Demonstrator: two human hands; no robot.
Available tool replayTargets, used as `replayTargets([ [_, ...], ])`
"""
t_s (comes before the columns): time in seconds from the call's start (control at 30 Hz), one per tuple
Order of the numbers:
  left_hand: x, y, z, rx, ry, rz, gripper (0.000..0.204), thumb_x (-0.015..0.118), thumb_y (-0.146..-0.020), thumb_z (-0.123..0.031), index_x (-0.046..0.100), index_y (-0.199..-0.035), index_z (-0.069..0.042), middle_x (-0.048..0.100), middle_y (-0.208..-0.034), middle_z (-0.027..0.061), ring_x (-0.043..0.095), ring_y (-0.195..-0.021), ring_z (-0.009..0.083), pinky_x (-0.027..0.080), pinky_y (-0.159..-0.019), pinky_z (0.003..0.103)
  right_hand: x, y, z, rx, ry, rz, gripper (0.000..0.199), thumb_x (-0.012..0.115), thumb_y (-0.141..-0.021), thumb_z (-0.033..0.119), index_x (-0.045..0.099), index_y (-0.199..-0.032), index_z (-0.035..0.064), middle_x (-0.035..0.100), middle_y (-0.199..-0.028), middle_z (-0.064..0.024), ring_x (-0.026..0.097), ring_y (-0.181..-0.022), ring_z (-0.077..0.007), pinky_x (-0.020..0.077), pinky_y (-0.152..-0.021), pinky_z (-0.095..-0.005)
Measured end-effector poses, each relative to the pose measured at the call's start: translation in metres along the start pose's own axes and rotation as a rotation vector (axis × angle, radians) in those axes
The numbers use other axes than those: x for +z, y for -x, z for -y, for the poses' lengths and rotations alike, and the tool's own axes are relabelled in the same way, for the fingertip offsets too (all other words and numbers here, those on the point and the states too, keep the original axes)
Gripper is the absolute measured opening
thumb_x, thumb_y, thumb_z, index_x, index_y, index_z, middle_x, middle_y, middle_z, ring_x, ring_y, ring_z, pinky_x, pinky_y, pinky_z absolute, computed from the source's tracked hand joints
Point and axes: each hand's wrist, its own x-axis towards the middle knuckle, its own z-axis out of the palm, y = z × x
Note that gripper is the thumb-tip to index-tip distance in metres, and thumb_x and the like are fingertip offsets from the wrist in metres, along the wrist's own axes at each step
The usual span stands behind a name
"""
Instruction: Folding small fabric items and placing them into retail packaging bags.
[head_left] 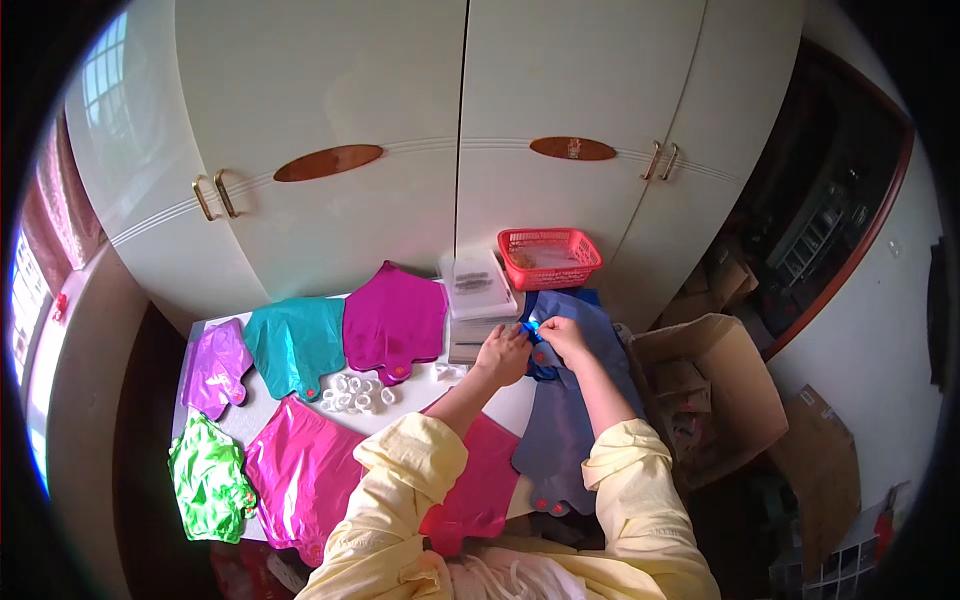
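My left hand (505, 353) is bent over the near end of a bright blue shiny foil piece (531, 327), its fingers closed on it. From the right, my right hand (564, 341) pinches the same blue foil. Both hands are close together above the top of a stack of dark blue flat foil pieces (562, 430), which have rounded tabs with red dots. Exactly what lies between my fingertips is too small to make out. Beside my left hand is a grey-brown flat box (478, 336) with a thin dark stick on it.
Foil stacks lie across the white table: magenta (395, 318), teal (297, 345), purple (215, 368), green (208, 485) and pink (305, 470). Several white rings (357, 393) are heaped mid-table. A red basket (550, 262) and clear container (478, 285) stand behind; a cardboard box (725, 380) is at right.
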Motion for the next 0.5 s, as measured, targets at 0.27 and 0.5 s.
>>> replayTargets([
  [0.27, -0.001, -0.003, -0.004, 0.073, -0.061, 0.155, 0.039, 0.035, -0.094, -0.026, 0.054, -0.129, -0.024, 0.050, -0.133, 0.0147, 0.045, -0.127, 0.0246, 0.020, -0.113, 0.046, -0.017, -0.006, 0.018, -0.103, 0.108, -0.072, 0.011, 0.059, -0.076, 0.005, 0.070, -0.077, 0.0053, 0.066, -0.070, -0.0061, 0.060, -0.064, -0.0124, 0.0464, -0.060, -0.0277],
  [0.5, 0.000, -0.008, -0.011, 0.090, -0.102, 0.195, 0.044, 0.030, -0.096, -0.028, 0.041, -0.138, -0.037, 0.049, -0.134, 0.0178, 0.044, -0.128, 0.0305, 0.015, -0.113, 0.050, -0.066, 0.003, 0.016, 0.007, 0.080, -0.220, 0.014, 0.062, -0.078, 0.007, 0.071, -0.085, -0.0003, 0.068, -0.075, -0.0087, 0.063, -0.067, -0.0153, 0.0482, -0.062, -0.0269],
])
